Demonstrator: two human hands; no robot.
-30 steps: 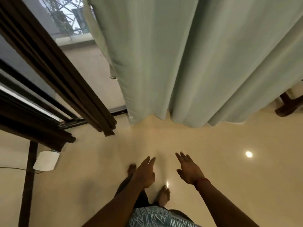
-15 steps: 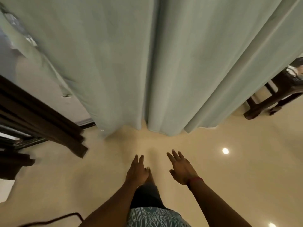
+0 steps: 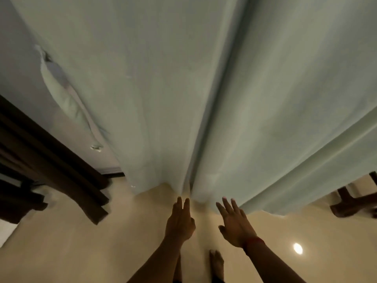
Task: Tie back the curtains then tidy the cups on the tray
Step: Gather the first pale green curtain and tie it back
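Observation:
A pale green curtain point(image 3: 183, 88) hangs in long folds and fills most of the view, its hem just above the floor. A matching fabric tie-back strip point(image 3: 67, 99) dangles along its left edge. My left hand point(image 3: 179, 221) reaches forward with straight fingers, its tips at the hem near a deep fold. My right hand point(image 3: 234, 223) is stretched out beside it, fingers spread, tips close to the hem. Neither hand holds anything. No cups or tray are in view.
A dark wooden door frame point(image 3: 51, 166) stands at the left. A dark wooden furniture leg point(image 3: 350, 203) shows at the right under the curtain. The glossy beige floor point(image 3: 102, 252) reflects a ceiling light. My bare feet are below my arms.
The view has come closer to the curtain and swung right. Both hands have moved forward, from over the floor to the curtain's hem.

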